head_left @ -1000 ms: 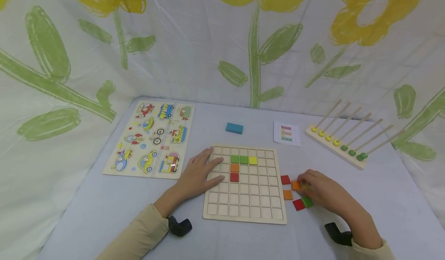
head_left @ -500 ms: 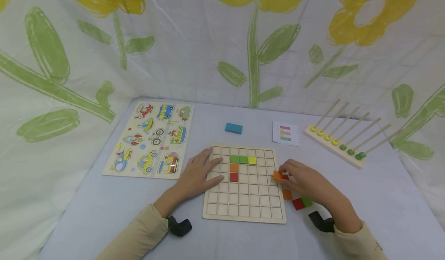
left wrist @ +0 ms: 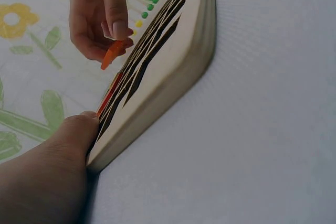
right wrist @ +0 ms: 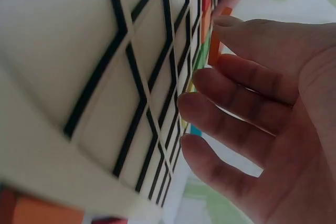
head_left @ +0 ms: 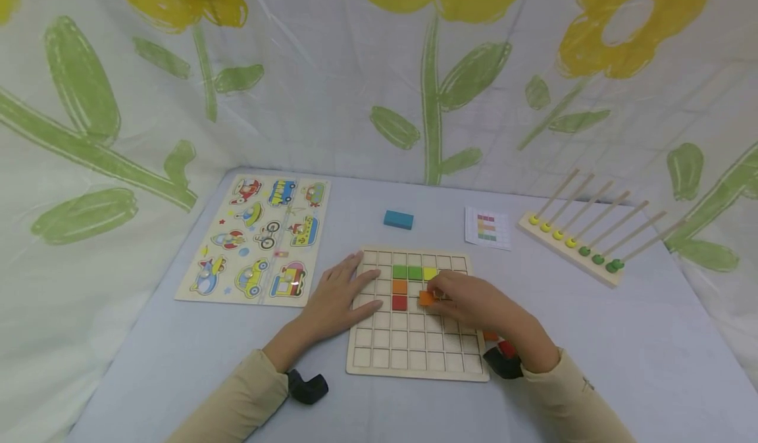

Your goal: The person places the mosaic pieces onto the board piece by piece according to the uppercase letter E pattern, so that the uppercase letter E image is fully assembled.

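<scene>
a flat, pale blue-grey table (head_left: pixel 148 370) carries everything. on its left side lies a rectangular, light wooden puzzle board (head_left: pixel 251 249) with colourful vehicle pictures. near the middle a square, pale wooden grid board (head_left: pixel 414 341) lies flat. beyond its far edge rests a blue rectangular block (head_left: pixel 399 220), and to the right of that a white paper card (head_left: pixel 488 228) printed with a small coloured grid. farther right stands a long wooden rack (head_left: pixel 562 247), set at a slant, with upright rods and yellow and green beads. just beside the grid board's right edge lie a square orange tile (head_left: pixel 490 336) and a square red tile (head_left: pixel 507 349), both partly hidden.
</scene>
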Demonstrator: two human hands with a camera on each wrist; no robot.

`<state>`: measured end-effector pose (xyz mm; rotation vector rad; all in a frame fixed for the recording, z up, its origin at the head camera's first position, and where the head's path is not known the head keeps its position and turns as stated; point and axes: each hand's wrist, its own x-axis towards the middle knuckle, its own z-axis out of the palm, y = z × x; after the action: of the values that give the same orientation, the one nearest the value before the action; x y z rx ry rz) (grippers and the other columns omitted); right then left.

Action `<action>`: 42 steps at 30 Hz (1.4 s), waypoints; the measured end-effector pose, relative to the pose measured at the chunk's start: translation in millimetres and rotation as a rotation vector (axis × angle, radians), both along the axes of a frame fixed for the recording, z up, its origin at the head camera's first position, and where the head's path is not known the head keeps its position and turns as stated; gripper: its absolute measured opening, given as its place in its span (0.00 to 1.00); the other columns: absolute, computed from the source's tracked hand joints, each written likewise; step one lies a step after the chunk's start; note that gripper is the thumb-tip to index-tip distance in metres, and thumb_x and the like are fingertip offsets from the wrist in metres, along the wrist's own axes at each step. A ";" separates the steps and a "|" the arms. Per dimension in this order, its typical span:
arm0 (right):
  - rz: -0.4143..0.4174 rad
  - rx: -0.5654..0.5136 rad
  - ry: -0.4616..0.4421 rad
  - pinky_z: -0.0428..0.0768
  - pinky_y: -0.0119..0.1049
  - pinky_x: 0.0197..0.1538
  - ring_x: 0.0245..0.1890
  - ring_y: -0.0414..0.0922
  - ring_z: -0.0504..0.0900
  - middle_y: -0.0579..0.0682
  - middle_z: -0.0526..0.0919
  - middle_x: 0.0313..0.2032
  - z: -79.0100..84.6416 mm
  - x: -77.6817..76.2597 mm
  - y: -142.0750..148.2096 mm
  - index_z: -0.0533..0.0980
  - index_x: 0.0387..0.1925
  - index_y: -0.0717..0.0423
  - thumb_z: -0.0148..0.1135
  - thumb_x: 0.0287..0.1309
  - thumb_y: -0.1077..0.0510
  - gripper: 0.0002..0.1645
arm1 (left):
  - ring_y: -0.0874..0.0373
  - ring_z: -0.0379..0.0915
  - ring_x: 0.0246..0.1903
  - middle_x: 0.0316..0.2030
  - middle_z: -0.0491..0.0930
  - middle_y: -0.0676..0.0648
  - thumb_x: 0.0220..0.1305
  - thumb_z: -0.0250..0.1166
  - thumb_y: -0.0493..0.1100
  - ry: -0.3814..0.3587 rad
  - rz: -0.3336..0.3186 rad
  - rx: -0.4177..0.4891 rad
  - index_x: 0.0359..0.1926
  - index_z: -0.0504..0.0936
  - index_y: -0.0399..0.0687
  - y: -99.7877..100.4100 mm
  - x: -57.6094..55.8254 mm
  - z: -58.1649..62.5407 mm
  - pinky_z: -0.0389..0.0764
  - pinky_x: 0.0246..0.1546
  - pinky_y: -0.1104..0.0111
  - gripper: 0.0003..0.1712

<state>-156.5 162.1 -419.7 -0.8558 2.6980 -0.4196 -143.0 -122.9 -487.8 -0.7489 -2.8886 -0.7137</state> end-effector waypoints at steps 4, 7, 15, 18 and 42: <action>0.043 0.028 0.026 0.77 0.33 0.42 0.34 0.34 0.74 0.37 0.79 0.37 -4.8 -1.3 -9.4 0.78 0.45 0.46 0.62 0.61 0.46 0.14 | 0.49 0.43 0.73 0.74 0.51 0.43 0.64 0.52 0.69 -0.006 0.002 -0.002 0.68 0.67 0.61 0.6 0.1 0.2 0.54 0.67 0.50 0.36; 0.073 0.033 0.055 0.76 0.33 0.40 0.32 0.34 0.73 0.37 0.79 0.36 -4.2 -0.6 -13.1 0.78 0.44 0.47 0.62 0.61 0.47 0.13 | 0.49 0.43 0.73 0.74 0.51 0.43 0.64 0.53 0.69 -0.015 0.001 0.000 0.68 0.67 0.61 1.5 0.1 0.7 0.54 0.67 0.50 0.36; 0.088 0.025 0.049 0.76 0.30 0.40 0.32 0.33 0.72 0.35 0.78 0.35 -3.2 0.0 -15.1 0.78 0.45 0.46 0.64 0.60 0.48 0.13 | 0.49 0.43 0.73 0.74 0.51 0.43 0.63 0.53 0.69 -0.028 0.002 -0.003 0.68 0.67 0.60 1.8 0.0 1.3 0.54 0.67 0.50 0.36; 0.096 0.023 0.043 0.76 0.30 0.39 0.32 0.33 0.72 0.35 0.78 0.35 -3.8 -0.1 -15.5 0.78 0.45 0.46 0.64 0.60 0.47 0.14 | 0.49 0.43 0.73 0.73 0.51 0.42 0.63 0.53 0.68 -0.029 0.002 -0.001 0.68 0.67 0.60 1.5 0.2 1.7 0.54 0.67 0.50 0.36; -0.049 0.035 0.003 0.76 0.34 0.40 0.33 0.35 0.73 0.37 0.77 0.35 10.6 1.5 18.3 0.77 0.50 0.50 0.61 0.62 0.50 0.16 | 0.47 0.44 0.73 0.73 0.52 0.41 0.64 0.54 0.67 0.005 -0.005 0.004 0.68 0.67 0.59 0.6 0.3 1.6 0.55 0.66 0.49 0.36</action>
<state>-155.0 180.4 -409.1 -0.7830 2.7255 -0.3805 -142.8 -122.3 -486.3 -0.7559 -2.8812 -0.7177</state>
